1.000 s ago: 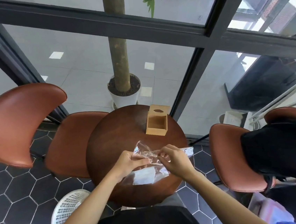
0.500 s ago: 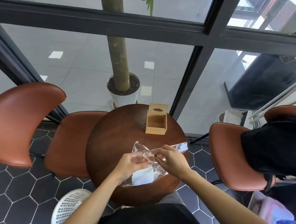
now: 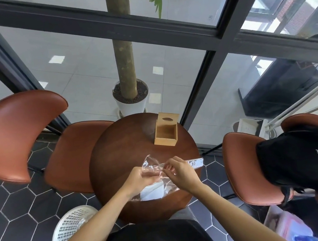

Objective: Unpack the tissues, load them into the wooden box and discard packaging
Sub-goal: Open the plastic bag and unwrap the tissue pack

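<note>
Left hand [image 3: 141,180] is closed on the clear plastic wrapper [image 3: 155,167], pinching it at its near-left side above the round wooden table [image 3: 119,163]. Right hand [image 3: 181,172] grips the same wrapper from the right, thumb and fingertips drawn together on the crumpled film; a printed strip of the wrapper sticks out to the right past this hand. White tissues [image 3: 153,191] sit inside the wrapper's lower part, resting on the table just below the two hands. Wooden box [image 3: 166,132] stands at the table's far edge, well apart from the hands, its opening facing the camera and its slotted panel behind. White perforated basket [image 3: 71,225] stands on the tiled floor, near left of the table.
</note>
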